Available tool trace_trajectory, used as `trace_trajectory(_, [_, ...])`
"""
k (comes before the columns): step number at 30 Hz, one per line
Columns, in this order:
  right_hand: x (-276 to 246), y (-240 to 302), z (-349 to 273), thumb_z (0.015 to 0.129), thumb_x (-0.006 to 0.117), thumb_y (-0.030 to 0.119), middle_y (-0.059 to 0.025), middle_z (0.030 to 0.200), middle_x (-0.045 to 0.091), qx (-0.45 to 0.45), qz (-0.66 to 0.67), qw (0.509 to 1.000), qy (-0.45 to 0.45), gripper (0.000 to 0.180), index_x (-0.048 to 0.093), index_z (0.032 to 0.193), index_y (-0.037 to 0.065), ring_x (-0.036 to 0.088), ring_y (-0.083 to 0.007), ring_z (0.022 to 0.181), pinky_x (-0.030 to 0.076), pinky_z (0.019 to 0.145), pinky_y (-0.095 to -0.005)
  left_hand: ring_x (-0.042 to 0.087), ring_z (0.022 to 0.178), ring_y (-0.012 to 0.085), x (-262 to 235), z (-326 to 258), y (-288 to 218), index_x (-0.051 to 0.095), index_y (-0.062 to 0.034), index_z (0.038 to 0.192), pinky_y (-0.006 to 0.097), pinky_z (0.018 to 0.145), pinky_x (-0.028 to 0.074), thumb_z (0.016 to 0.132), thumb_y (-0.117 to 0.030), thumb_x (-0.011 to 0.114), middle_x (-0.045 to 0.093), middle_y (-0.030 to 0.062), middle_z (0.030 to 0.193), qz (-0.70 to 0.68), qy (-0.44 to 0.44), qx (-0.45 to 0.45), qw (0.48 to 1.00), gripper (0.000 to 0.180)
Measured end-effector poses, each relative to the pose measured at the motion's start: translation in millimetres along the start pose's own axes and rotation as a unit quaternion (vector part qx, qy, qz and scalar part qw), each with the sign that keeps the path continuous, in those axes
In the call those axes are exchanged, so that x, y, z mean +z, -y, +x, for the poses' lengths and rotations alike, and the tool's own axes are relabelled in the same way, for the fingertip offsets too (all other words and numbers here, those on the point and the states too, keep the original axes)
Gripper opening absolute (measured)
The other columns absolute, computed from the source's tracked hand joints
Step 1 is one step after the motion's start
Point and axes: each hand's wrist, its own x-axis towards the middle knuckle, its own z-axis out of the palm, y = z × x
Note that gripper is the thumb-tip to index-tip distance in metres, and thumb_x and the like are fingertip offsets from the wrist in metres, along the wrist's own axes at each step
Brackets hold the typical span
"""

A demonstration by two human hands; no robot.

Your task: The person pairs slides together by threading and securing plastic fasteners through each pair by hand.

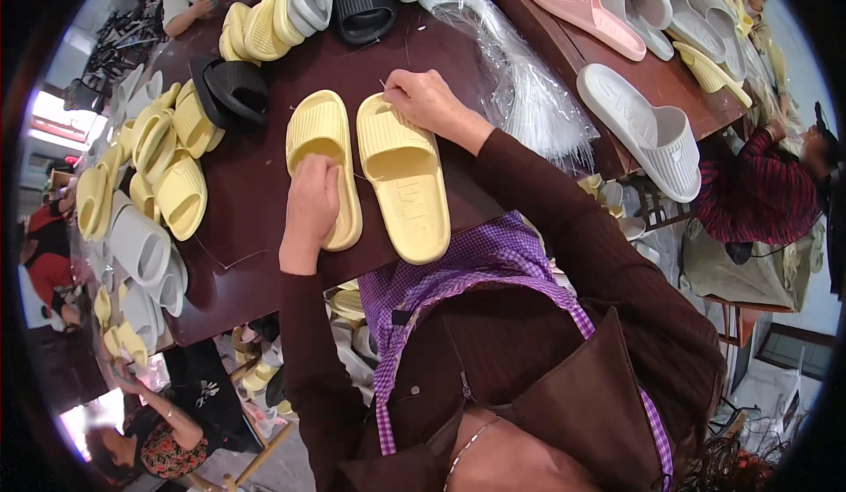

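Two yellow slide slippers lie side by side on the dark red table, toes pointing away from me. My left hand (313,201) is closed at the foot opening of the left slipper (318,126), its fingertips partly hidden against the strap. At the toe of the right slipper (410,201), my right hand (425,102) makes a pinch. A thin strand seems to stick out by those fingertips, too fine to make out well. Just right of that hand spreads a bundle of clear plastic strands (538,95).
Yellow slippers (182,197), grey slippers (141,241) and black slippers (231,91) crowd the table's left side; more line its far edge. On the right, a grey slipper (643,130) and a pink slipper (586,16) lie near another table. Other people sit around both sides.
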Motion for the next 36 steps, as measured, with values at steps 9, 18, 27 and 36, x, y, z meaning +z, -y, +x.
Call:
trace_trajectory(9, [31.3, 4.9, 45.9, 0.082, 0.06, 0.013, -0.0148, 0.079, 0.065, -0.081, 0.06, 0.994, -0.032, 0.011, 0.063, 0.088, 0.003, 0.064, -0.0312, 0.075, 0.051, 0.066, -0.0371, 0.052, 0.084, 0.0363, 12.6, 8.7, 15.3, 0.049, 0.0006, 0.091, 0.042, 0.072, 0.044, 0.09, -0.007, 0.049, 0.052, 0.0174, 0.09, -0.051, -0.015, -0.016, 0.998, 0.008])
trace_trajectory(18, [51.4, 31.0, 80.8, 0.084, 0.055, 0.013, -0.0163, 0.085, 0.065, -0.134, 0.04, 0.967, 0.211, 0.014, 0.062, 0.093, 0.004, 0.062, -0.0331, 0.083, 0.048, 0.073, -0.0388, 0.053, 0.083, 0.0332, 12.8, 6.5, 9.6, 0.049, 0.0014, 0.093, 0.037, 0.075, 0.044, 0.091, -0.007, 0.047, 0.052, 0.017, 0.088, -0.05, -0.016, -0.052, 0.997, 0.009])
trace_trajectory(27, [29.5, 15.7, 76.1, 0.081, 0.051, 0.007, -0.0183, 0.08, 0.063, -0.151, -0.066, 0.98, 0.114, 0.01, 0.058, 0.087, 0.002, 0.061, -0.0355, 0.08, 0.047, 0.069, -0.0431, 0.057, 0.085, 0.0323, 8.0, 4.8, 3.7, 0.051, 0.0006, 0.101, 0.037, 0.071, 0.046, 0.09, -0.008, 0.048, 0.057, 0.0167, 0.094, -0.077, -0.066, -0.032, 0.994, 0.013])
trace_trajectory(36, [9.6, 41.5, 35.9, 0.08, 0.056, 0.003, -0.0116, 0.082, 0.062, -0.257, -0.001, 0.965, -0.051, 0.01, 0.056, 0.09, 0.003, 0.06, -0.0315, 0.08, 0.05, 0.07, -0.0387, 0.061, 0.07, 0.0167, -6.8, 61.4, -21.5, 0.056, 0.0043, 0.106, 0.027, 0.062, 0.048, 0.085, -0.003, 0.05, 0.062, 0.0123, 0.095, -0.293, -0.128, -0.155, 0.935, 0.023])
